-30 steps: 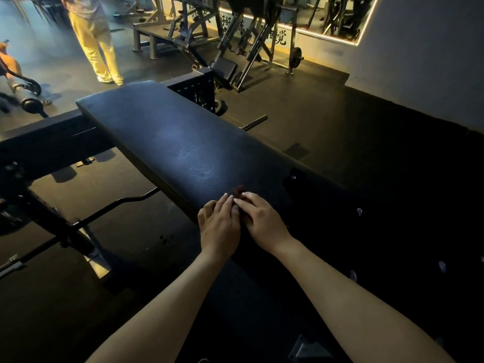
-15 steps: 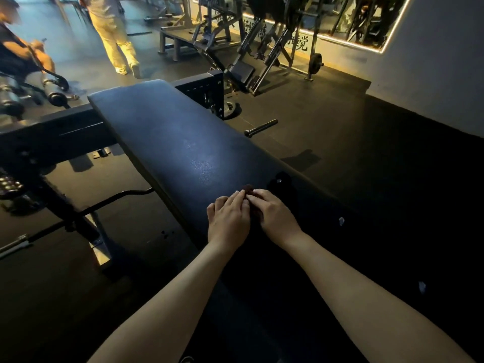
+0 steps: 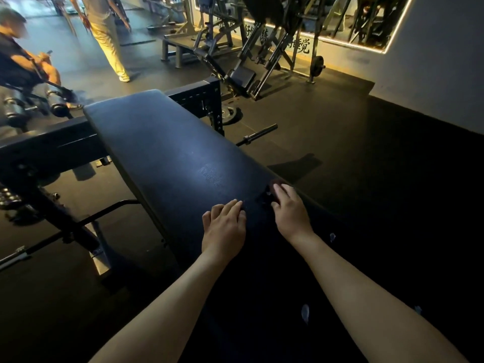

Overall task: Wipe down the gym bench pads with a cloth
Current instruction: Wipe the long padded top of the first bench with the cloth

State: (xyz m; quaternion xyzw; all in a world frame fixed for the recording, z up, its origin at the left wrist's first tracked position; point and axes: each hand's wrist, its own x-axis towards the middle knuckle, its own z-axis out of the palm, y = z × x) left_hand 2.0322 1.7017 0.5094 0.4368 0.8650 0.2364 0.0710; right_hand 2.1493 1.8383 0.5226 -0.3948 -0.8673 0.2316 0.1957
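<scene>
Under your fingers runs the bench pad point(image 3: 167, 153), long, black and slightly shiny. It stretches away from your fingertips toward the black steel frame point(image 3: 52, 142) at its far end. A pale scuffed patch shows on the pad just beyond your fingertips.

Both your bare forearms reach forward, with the hands near each other but apart.

Your left hand point(image 3: 224, 226) lies palm down near the middle of the pad. Its fingers are loosely bent with the tips touching the surface, and it holds nothing.

Your right hand point(image 3: 289, 209) sits at the pad's right edge, slightly farther forward than the left. Its fingers curl down over the cloth point(image 3: 275, 183) and hold it against the pad, while the thumb points inward toward your left hand.

That cloth is small, dark and reddish. It is mostly hidden under your right fingers, with only a rounded bit showing past the fingertips, and in this dim light its folds are hard to make out.

Well beyond your fingertips, a person in pale yellow trousers point(image 3: 110, 43) stands on the dark floor. A bar end point(image 3: 259, 134) lies on the floor to the right of the pad.
</scene>
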